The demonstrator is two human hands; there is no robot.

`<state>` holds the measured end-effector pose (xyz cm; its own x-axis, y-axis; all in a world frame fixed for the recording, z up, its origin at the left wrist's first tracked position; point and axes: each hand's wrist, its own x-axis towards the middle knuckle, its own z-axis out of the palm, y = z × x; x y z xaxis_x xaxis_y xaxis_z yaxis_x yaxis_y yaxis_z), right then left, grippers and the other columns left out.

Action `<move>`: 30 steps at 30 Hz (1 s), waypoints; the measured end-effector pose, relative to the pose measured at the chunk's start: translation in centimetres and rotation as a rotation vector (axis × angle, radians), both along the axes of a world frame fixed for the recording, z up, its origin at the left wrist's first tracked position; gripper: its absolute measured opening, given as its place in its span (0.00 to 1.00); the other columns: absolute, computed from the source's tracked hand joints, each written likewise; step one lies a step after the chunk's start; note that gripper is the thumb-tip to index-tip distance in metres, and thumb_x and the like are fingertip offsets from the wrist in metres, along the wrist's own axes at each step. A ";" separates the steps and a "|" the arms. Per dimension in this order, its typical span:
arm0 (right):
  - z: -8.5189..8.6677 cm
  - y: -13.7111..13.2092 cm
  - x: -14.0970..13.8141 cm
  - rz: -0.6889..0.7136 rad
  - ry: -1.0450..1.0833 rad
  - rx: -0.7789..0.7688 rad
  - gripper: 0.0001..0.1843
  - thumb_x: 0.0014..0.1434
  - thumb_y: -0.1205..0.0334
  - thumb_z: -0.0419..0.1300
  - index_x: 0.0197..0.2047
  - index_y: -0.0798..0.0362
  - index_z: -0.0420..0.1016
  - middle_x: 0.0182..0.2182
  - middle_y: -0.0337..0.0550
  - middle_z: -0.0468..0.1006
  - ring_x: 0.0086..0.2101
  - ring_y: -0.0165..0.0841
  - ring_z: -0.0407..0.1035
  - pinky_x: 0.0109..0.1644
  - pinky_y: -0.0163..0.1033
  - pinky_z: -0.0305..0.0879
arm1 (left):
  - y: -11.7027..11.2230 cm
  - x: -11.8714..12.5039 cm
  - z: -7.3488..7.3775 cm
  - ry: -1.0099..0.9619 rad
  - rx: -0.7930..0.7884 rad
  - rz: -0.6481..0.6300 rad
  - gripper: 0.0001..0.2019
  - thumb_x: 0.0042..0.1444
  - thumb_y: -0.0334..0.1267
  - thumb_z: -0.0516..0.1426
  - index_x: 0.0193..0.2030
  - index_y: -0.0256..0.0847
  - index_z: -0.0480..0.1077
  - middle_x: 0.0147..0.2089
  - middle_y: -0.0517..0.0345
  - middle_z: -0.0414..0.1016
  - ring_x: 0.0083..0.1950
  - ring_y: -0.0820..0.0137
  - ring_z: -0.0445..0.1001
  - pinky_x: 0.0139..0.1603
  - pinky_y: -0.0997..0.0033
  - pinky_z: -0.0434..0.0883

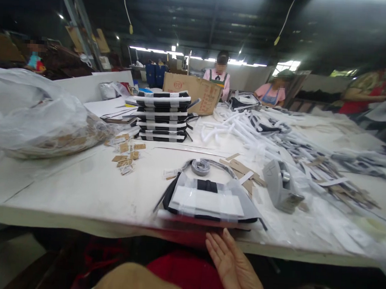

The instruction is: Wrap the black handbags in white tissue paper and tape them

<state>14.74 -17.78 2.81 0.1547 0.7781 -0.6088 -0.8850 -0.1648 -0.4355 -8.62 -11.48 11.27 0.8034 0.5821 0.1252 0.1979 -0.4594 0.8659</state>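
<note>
My right hand [230, 260] is at the table's front edge, fingers stretched out, palm showing and nothing in it. Just beyond its fingertips lies a black and grey bag [209, 201], flat on the table, with a white padded piece held across its front by clear film. Behind the bag's body its handle arches round a coiled grey strap [200, 167]. A light-coloured rounded shape, perhaps a sleeve, shows at the bottom edge; my left hand is not visible. To the right of the bag stands a grey tape dispenser [281, 186].
Several similar wrapped bags [164, 117] are stacked behind, near a cardboard box [192, 92]. Brown tags [128, 152] and a large plastic bag [42, 115] lie left. White strips [242, 125] and cardboard scraps [243, 171] cover the right. Other people [220, 74] stand across the table.
</note>
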 end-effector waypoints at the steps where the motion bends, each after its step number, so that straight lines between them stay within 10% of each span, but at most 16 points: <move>1: 0.0 0.2 0.1 -0.009 0.013 -0.017 0.48 0.30 0.56 0.81 0.53 0.54 0.68 0.58 0.59 0.70 0.58 0.50 0.68 0.60 0.49 0.69 | 2.0 -0.2 0.6 -0.018 0.013 0.056 0.32 0.41 0.74 0.51 0.45 0.61 0.79 0.40 0.53 0.80 0.50 0.58 0.78 0.40 0.61 0.77; 4: -0.3 0.8 0.6 -0.028 0.029 -0.051 0.55 0.36 0.54 0.79 0.63 0.54 0.56 0.65 0.65 0.58 0.62 0.52 0.62 0.59 0.47 0.70 | 6.8 -0.1 0.0 -0.042 0.047 0.236 0.31 0.57 0.65 0.47 0.57 0.49 0.73 0.51 0.51 0.78 0.58 0.57 0.73 0.60 0.54 0.70; 7: -0.4 1.4 1.0 -0.015 -0.006 -0.095 0.55 0.46 0.51 0.74 0.67 0.55 0.46 0.66 0.66 0.55 0.63 0.49 0.60 0.58 0.47 0.71 | 9.5 0.6 -3.8 0.046 0.137 0.513 0.28 0.60 0.54 0.52 0.64 0.43 0.66 0.63 0.47 0.70 0.67 0.56 0.64 0.70 0.50 0.56; 12: 0.5 2.3 0.9 0.064 -0.087 -0.106 0.40 0.49 0.46 0.72 0.59 0.47 0.60 0.57 0.50 0.70 0.60 0.43 0.65 0.58 0.47 0.71 | 9.7 1.2 -9.0 0.234 0.136 0.503 0.26 0.62 0.46 0.54 0.66 0.43 0.63 0.73 0.47 0.54 0.72 0.57 0.56 0.71 0.53 0.57; 23: 5.0 6.8 -1.9 -0.003 -0.172 -0.103 0.27 0.49 0.53 0.73 0.51 0.44 0.71 0.48 0.39 0.80 0.50 0.39 0.74 0.52 0.46 0.73 | 9.9 0.2 -8.7 0.158 0.088 0.499 0.25 0.57 0.38 0.57 0.63 0.42 0.64 0.71 0.47 0.57 0.70 0.57 0.58 0.70 0.55 0.57; 30: 3.8 9.4 -3.3 -0.069 -0.270 -0.253 0.17 0.53 0.61 0.69 0.46 0.46 0.72 0.30 0.33 0.82 0.35 0.37 0.77 0.45 0.47 0.75 | 9.1 1.1 -7.9 0.271 0.259 0.594 0.25 0.58 0.46 0.60 0.60 0.42 0.65 0.68 0.44 0.61 0.68 0.54 0.61 0.67 0.52 0.61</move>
<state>11.49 -8.41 6.63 0.3826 0.5904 -0.7106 -0.7566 -0.2412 -0.6078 -7.52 -2.43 3.36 0.3812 0.9106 0.1596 0.6729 -0.3917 0.6276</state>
